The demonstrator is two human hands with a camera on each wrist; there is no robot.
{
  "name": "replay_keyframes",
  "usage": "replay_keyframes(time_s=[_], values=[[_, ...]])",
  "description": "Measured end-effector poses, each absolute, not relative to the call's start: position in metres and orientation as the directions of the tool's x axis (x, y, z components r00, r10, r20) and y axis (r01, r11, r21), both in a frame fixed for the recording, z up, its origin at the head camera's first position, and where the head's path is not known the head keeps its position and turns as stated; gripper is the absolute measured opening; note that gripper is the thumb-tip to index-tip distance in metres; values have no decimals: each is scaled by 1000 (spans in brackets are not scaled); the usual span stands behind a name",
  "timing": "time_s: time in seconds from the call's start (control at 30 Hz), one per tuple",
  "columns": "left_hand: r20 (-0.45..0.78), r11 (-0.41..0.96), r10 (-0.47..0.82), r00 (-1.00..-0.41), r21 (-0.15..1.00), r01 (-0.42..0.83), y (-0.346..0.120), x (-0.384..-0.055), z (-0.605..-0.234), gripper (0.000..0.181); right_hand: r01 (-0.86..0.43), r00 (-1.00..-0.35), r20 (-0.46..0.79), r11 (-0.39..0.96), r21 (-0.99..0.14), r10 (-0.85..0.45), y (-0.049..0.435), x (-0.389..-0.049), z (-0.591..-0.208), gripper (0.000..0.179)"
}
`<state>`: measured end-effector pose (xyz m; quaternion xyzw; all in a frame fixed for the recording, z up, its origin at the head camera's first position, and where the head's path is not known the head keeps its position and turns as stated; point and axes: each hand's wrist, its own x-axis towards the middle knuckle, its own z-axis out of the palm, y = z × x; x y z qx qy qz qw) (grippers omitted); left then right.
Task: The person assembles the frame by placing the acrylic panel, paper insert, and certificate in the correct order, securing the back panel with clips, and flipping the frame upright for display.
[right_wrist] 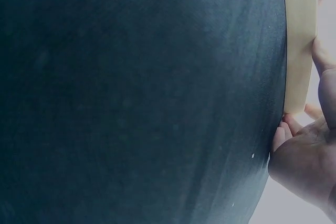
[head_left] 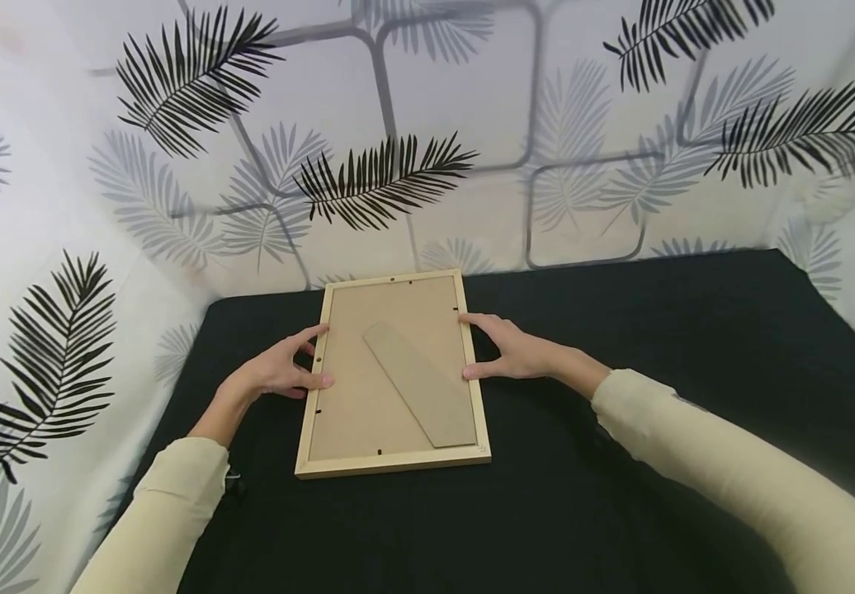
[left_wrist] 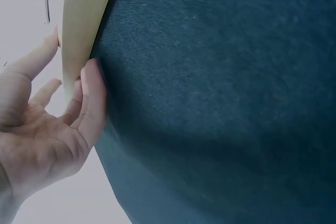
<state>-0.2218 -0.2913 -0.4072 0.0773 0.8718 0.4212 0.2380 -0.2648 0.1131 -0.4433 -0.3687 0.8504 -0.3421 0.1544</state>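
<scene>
A picture frame (head_left: 398, 371) with a pale wood border lies back side up on a dark cloth, its brown backing board showing. A flat easel stand (head_left: 423, 388) lies slantwise across that backing. At the left border, my left hand (head_left: 282, 367) holds the frame, thumb on the top face and fingers along the outer side. On the opposite side my right hand (head_left: 512, 351) grips the border with thumb and fingers spread apart along it. The left wrist view shows fingertips low against the frame's side (left_wrist: 81, 30), next to the cloth. The right wrist view has fingers at the frame's lower edge (right_wrist: 300, 51).
The black cloth (head_left: 658, 412) covers the table and stretches out around the frame. Behind it and at the left hangs a white curtain (head_left: 465, 107) with a leaf print. Small black tabs sit along the frame's inner edge.
</scene>
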Motion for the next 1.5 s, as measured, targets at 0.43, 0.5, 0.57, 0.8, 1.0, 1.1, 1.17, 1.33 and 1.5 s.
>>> replay_keyframes(time_s=[0.43,0.5,0.57,0.8,1.0,1.1,1.17,1.33,1.5], values=[[-395,725,304,-867,686,-59,-288,-229,-400,94,-547,-662,17,467,-695,-750,112,-263,-445,93],[-396,730,299,-868,681,-59,-287,-231,-398,90,-549,-660,13,471,-691,-751,112,-263,-444,93],[-392,731,293,-872,680,-61,-285,-233,-396,86,-553,-659,13,473,-686,-752,112,-264,-443,92],[-365,742,245,-898,667,-68,-277,-236,-396,66,-565,-654,12,478,-672,-757,115,-265,-441,92],[-386,734,221,-896,670,-108,-274,-232,-399,62,-550,-658,-10,490,-676,-753,112,-263,-441,93],[-379,730,220,-899,675,-106,-274,-230,-400,59,-552,-656,-11,489,-676,-755,111,-262,-440,93],[-376,725,220,-900,680,-107,-274,-229,-400,57,-553,-653,-13,490,-674,-757,110,-262,-439,93],[-394,744,220,-892,660,-108,-273,-225,-401,58,-565,-647,-13,491,-663,-762,109,-263,-439,93],[-362,760,258,-896,649,-43,-269,-219,-407,65,-537,-693,-45,556,-634,-720,109,-262,-433,95]])
